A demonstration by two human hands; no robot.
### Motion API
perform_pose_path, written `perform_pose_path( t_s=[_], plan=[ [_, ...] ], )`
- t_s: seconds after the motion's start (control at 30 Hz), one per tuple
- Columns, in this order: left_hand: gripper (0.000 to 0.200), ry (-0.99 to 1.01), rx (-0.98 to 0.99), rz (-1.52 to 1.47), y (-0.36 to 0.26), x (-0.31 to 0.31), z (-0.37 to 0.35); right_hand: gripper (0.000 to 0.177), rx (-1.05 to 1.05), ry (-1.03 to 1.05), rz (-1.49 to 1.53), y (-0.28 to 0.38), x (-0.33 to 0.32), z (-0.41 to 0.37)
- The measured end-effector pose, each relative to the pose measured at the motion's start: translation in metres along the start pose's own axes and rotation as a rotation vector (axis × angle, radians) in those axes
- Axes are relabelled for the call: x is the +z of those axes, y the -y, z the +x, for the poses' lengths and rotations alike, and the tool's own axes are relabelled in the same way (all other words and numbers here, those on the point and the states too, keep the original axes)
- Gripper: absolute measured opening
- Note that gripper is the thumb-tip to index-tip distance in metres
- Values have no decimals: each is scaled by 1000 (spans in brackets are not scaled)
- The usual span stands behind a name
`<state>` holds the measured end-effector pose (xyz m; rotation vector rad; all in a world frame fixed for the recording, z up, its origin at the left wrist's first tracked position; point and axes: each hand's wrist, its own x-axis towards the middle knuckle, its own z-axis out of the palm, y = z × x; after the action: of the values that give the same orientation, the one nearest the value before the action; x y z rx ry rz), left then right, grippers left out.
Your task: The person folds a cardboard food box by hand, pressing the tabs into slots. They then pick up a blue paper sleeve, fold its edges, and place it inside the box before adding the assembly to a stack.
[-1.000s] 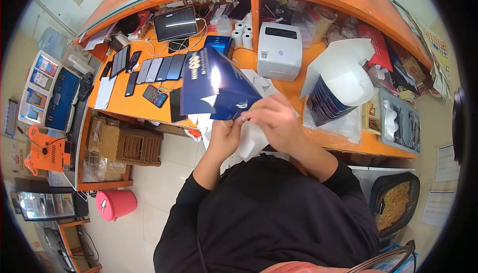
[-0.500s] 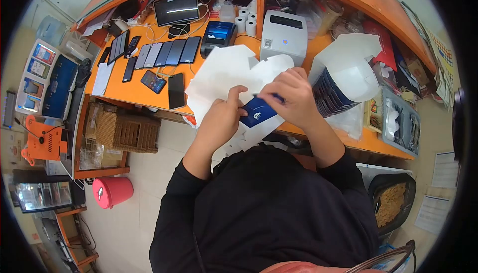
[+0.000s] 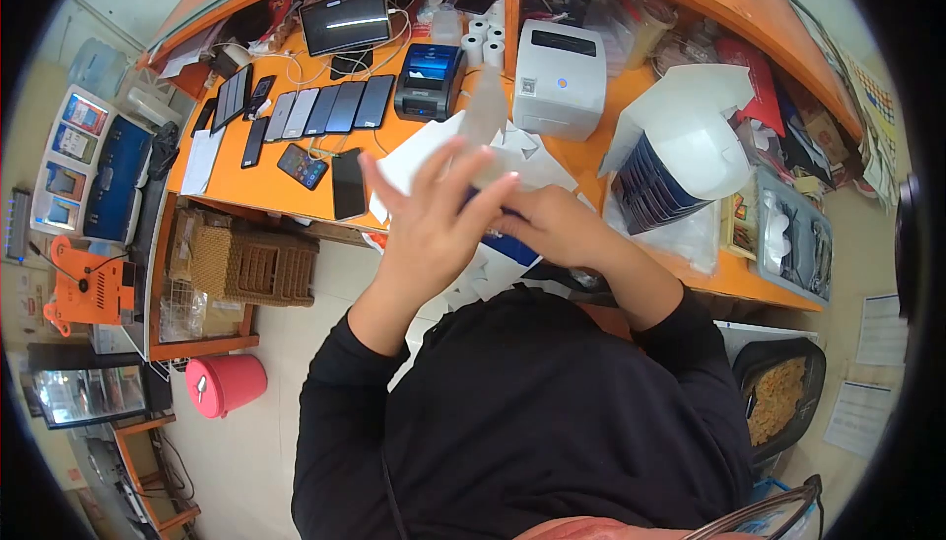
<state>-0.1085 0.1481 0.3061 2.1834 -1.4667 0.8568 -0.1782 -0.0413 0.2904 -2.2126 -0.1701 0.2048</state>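
A blue-and-white paper food carton (image 3: 510, 247), partly folded, is in front of me at the desk's near edge. One of its white flaps stands up and is blurred by motion. My left hand (image 3: 426, 215) is over the carton's left side with its fingers spread. On the carton's right side, my right hand (image 3: 564, 227) grips the blue panel between thumb and fingers. The carton's inside is mostly hidden by my hands. To the right stands a stack of nested blue-and-white cartons (image 3: 662, 183).
Several phones (image 3: 340, 106) lie on the orange desk (image 3: 258, 177) at left. Behind the carton are a black receipt printer (image 3: 431, 82) and a white label printer (image 3: 560, 82). A grey cutlery tray (image 3: 796, 235) sits at right. A pink bin (image 3: 227, 384) stands on the floor.
My left hand has risen from the carton's edge and spread its fingers. My right hand has moved down and left onto the blue panel. The white flaps have been folded upward.
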Motion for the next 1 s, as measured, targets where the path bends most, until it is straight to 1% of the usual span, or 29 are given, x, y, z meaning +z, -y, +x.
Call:
perform_pose_path(
  t_s=[0.03, 0.07, 0.1, 0.13, 0.17, 0.2, 0.23, 0.27, 0.3, 0.33, 0.4, 0.43, 0.53, 0.57, 0.63, 0.67, 0.73, 0.8, 0.83, 0.9, 0.97, 1.0],
  plan=[
    [93, -140, -12, 49, 2, 5, -5, 35, -18, -91, 286, -10, 7, 0],
    [102, -125, -99, -106, -1, 8, -10, 37, -37, -182, 573, -16, 13, 0],
    [112, -106, -185, -262, -7, 10, -15, 40, 10, -210, 833, -13, 16, -1],
    [121, -85, -271, -419, -12, 17, -19, 40, 6, -235, 813, -14, 22, -1],
    [132, -13, -266, -443, -14, 33, -26, 39, 2, -259, 792, -16, 29, 2],
    [128, -42, -286, -472, -18, 41, -29, 38, 0, -282, 771, -12, 34, 3],
    [123, -71, -306, -501, -21, 48, -31, 36, 32, -336, 960, 6, 34, -1],
    [119, -103, -326, -529, -23, 52, -33, 36, 11, -384, 955, 1, 36, 1],
    [111, -91, -266, -442, -25, 48, -28, 36, -11, -431, 947, -4, 38, 4],
    [110, -85, -246, -431, -24, 48, -28, 37, -35, -478, 936, -8, 37, 6],
    [108, -73, -206, -406, -20, 49, -28, 36, -22, -411, 835, -4, 31, -2],
    [109, -115, -186, -445, -18, 56, -32, 35, -13, -379, 787, 2, 27, -9],
    [112, -337, -82, -454, -13, 76, -33, 27, -33, -530, 586, 18, 11, -29],
    [117, -356, -69, -407, -8, 79, -33, 27, -62, -539, 686, 24, 1, -38],
    [119, -372, -57, -372, -1, 80, -30, 27, -119, -562, 885, 34, -22, -63],
    [120, -379, -50, -360, -1, 83, -28, 25, -118, -545, 955, 37, -33, -75],
    [123, -425, -47, -366, -7, 94, -22, 31, -119, -526, 884, 48, -50, -98],
    [123, -460, -30, -404, -22, 104, -6, 41, -203, -676, 611, 55, -68, -122],
    [121, -372, -60, -435, -32, 110, 5, 47, -237, -740, 470, 58, -76, -133],
    [115, -196, -128, -483, -53, 124, 25, 50, -344, -933, 385, 71, -96, -156],
    [93, -117, -41, -587, -79, 136, 53, 53, -469, -1168, 357, 84, -122, -173],
    [80, -24, 38, -561, -92, 142, 68, 55, -416, -1210, 304, 88, -134, -183]
  ],
)
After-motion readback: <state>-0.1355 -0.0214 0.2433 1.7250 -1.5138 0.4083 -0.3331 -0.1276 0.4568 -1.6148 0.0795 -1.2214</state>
